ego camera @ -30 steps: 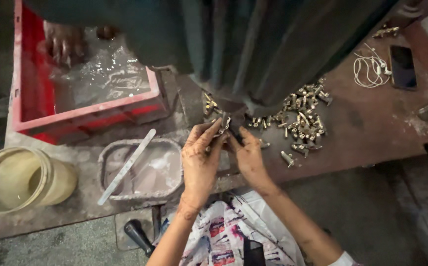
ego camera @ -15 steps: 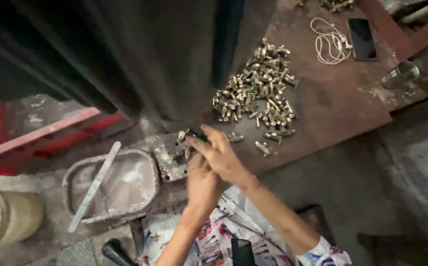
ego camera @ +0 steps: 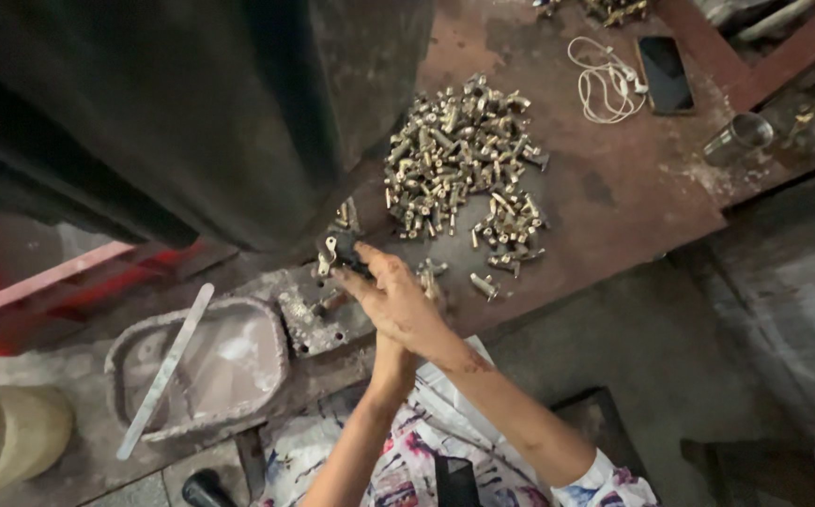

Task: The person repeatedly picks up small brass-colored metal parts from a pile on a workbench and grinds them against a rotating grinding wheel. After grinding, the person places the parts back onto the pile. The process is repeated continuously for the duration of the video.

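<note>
Brass-coloured and small, the fitting (ego camera: 330,252) sits pinched at the fingertips of the right hand (ego camera: 398,302), held just over the edge of the rusty metal bench (ego camera: 633,197), right below the dark machine housing (ego camera: 192,113). Its long axis runs roughly up-and-down in the view, tipped a little left. That hand reaches forward and leftward, wrist crossing over the left hand (ego camera: 391,361), which lies mostly hidden beneath it — whether those fingers grip anything I cannot tell. Both forearms come up from the lower edge, two in all.

Behind the hands lies one loose heap of brass fittings (ego camera: 464,164), too many to count, with a few strays nearer. Leftward sits one grey tray (ego camera: 196,371) with a single flat metal strip (ego camera: 165,368) leaning across it. Farther back: one phone (ego camera: 664,75), one white cable (ego camera: 605,84), one steel cup (ego camera: 738,137).
</note>
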